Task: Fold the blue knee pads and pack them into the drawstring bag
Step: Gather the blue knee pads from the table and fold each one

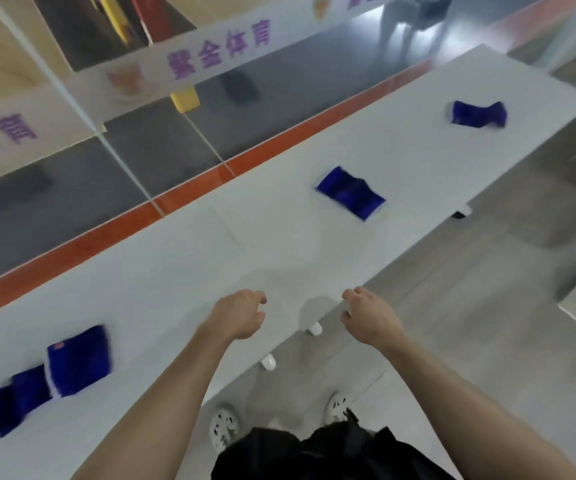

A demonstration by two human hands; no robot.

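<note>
Blue knee pads lie spread along a long white table (182, 265). One knee pad (350, 192) sits in the middle, right of centre. Another knee pad (478, 114) lies at the far right end. A group of folded blue knee pads (44, 379) lies at the near left. My left hand (240, 315) and my right hand (369, 315) hover over the table's near edge, fingers loosely curled, holding nothing. No drawstring bag shows in view.
A mirror wall with an orange strip (189, 194) runs along the table's far side. The grey tiled floor (487, 306) lies to the right. White table feet (268, 362) and my shoes (224, 426) show below the near edge.
</note>
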